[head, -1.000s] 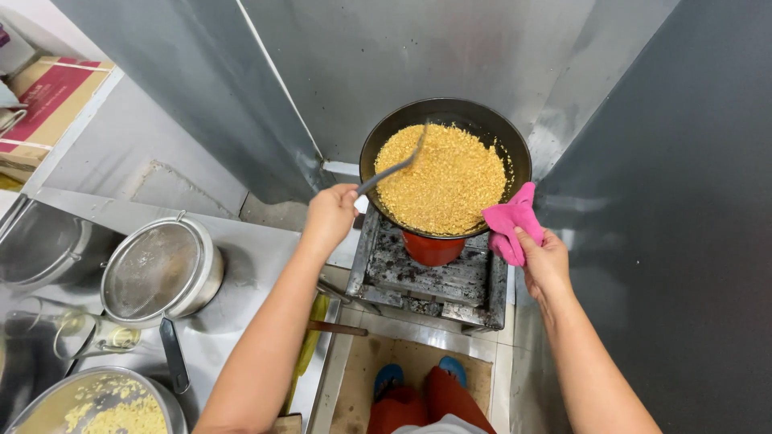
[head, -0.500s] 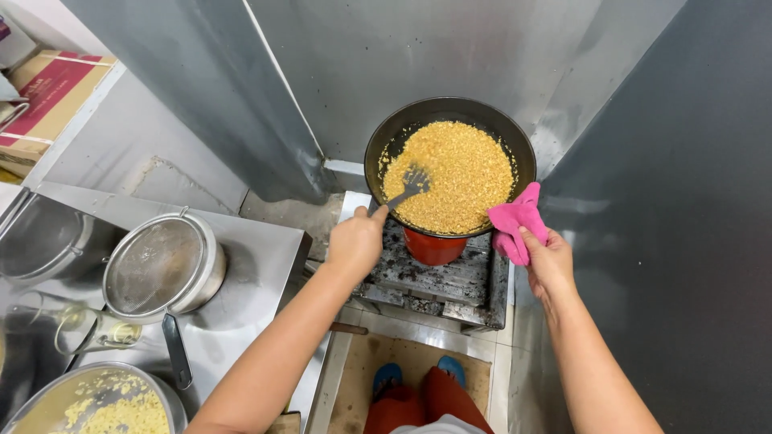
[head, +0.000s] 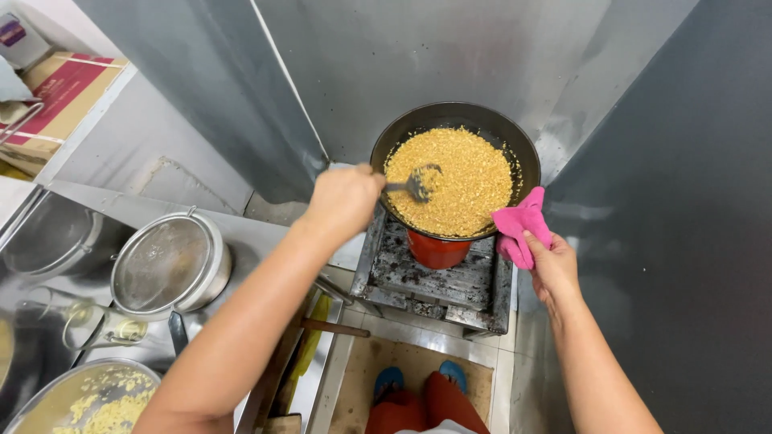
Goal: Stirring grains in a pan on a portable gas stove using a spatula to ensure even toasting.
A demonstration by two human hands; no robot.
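Since the earlier frame, our left hand (head: 344, 199) carries the spatula (head: 416, 184) to the pan (head: 455, 170) centre; right hand (head: 550, 265), at 4 o'clock, grips the pink cloth (head: 519, 227) against heat.

Your wok (head: 515, 141) sits on the burner (head: 438, 273) in the corner, ahead of you.

Your left hand (head: 344, 201) is just left of the wok, holding the spatula (head: 414, 185) whose head lies in the grains (head: 458, 189); your right hand (head: 551, 269) is at the wok's near right rim, with the cloth (head: 521, 225) between them; the strainer (head: 165, 265) rests on the counter (head: 257, 233) left of the burner; a bowl (head: 80, 398) lies nearer you, below it; your feet (head: 418, 378) stand before the burner.
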